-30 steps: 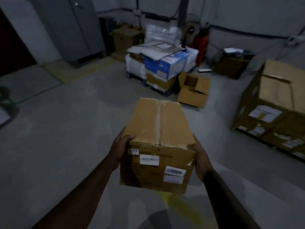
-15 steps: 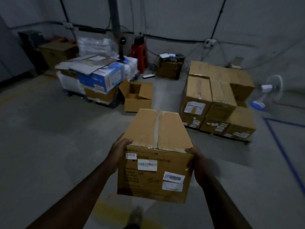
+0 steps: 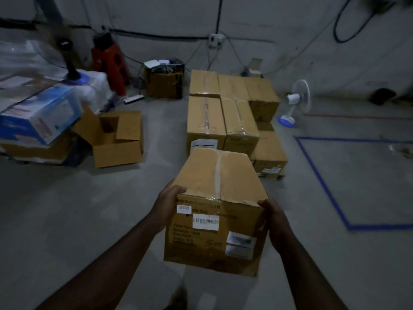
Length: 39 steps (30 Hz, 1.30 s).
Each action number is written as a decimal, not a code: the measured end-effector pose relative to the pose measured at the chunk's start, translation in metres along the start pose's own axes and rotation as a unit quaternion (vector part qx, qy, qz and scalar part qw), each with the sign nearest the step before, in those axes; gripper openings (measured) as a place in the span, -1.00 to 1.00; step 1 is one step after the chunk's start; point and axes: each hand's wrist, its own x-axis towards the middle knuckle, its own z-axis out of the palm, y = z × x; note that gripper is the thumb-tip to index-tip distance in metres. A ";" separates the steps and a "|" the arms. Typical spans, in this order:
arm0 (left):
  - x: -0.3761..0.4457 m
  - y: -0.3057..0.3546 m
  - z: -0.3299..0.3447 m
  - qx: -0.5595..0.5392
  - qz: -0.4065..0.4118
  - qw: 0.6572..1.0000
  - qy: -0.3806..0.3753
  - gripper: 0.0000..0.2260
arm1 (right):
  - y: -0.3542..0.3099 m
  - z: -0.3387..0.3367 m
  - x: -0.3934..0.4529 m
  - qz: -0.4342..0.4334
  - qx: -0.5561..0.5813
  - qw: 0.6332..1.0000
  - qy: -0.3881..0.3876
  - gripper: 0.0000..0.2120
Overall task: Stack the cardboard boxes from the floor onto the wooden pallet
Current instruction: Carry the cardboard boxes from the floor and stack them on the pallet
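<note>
I carry a taped brown cardboard box [image 3: 218, 204] with white barcode labels on its near face, held off the floor in front of me. My left hand [image 3: 166, 203] grips its left side and my right hand [image 3: 273, 217] grips its right side. Straight ahead stands a stack of several similar cardboard boxes [image 3: 225, 113], two layers at the back and a lower box [image 3: 269, 153] at the front right. The pallet under them is hidden, apart from a sliver near the lower box.
An open empty carton [image 3: 118, 137] lies on the floor to the left, beside a heap with a blue-and-white box [image 3: 40, 117]. A white floor fan [image 3: 295, 101] stands right of the stack. Blue tape [image 3: 321, 182] marks a floor rectangle at right. Cables run along the wall.
My view has swung right and closer; the stack of boxes now sits straight ahead and larger. Both hands keep the same hold on the carried box.
</note>
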 end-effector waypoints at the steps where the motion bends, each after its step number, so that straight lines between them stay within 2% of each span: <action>1: 0.020 0.005 0.018 -0.001 -0.008 1.000 -0.008 -0.75 | -0.009 -0.014 0.014 0.006 0.008 1.000 0.017 -0.53; 4: 0.073 0.019 0.080 -0.004 -0.026 0.999 -0.036 -0.77 | -0.030 -0.060 0.060 0.015 0.014 0.998 0.056 -0.64; 9: 0.163 0.024 0.193 -0.007 -0.044 0.996 -0.074 -0.68 | -0.057 -0.158 0.157 0.010 0.004 0.996 0.090 -0.65; 12: 0.209 0.021 0.269 -0.010 -0.043 0.995 -0.089 -0.68 | -0.077 -0.223 0.214 -0.024 -0.003 0.997 0.073 -0.65; 15: 0.245 0.028 0.342 0.004 -0.045 0.993 -0.107 -0.71 | -0.106 -0.287 0.272 -0.031 0.000 0.998 0.056 -0.74; 17: 0.267 0.037 0.383 0.005 -0.047 0.990 -0.131 -0.63 | -0.130 -0.325 0.306 -0.030 0.003 0.998 0.047 -0.73; 19: 0.292 0.048 0.418 0.006 -0.053 0.988 -0.143 -0.57 | -0.152 -0.358 0.343 -0.023 -0.012 0.999 0.036 -0.64; 21: 0.317 0.061 0.449 0.015 -0.055 0.988 -0.141 -0.57 | -0.171 -0.385 0.383 -0.022 -0.021 0.999 0.022 -0.73; 27: 0.418 0.085 0.510 0.044 -0.046 0.990 -0.127 -0.54 | -0.203 -0.430 0.511 -0.010 -0.032 0.999 -0.005 -0.66; 31: 0.505 0.093 0.533 0.043 -0.037 0.991 -0.120 -0.55 | -0.224 -0.439 0.604 -0.009 -0.082 0.995 -0.054 -0.57; 35: 0.595 0.087 0.539 0.048 -0.071 0.988 -0.125 -0.42 | -0.238 -0.447 0.704 0.080 -0.173 0.976 -0.106 -0.22; 39: 0.659 0.075 0.541 0.058 -0.116 0.983 -0.131 -0.36 | -0.234 -0.441 0.784 0.142 -0.200 0.955 -0.170 -0.20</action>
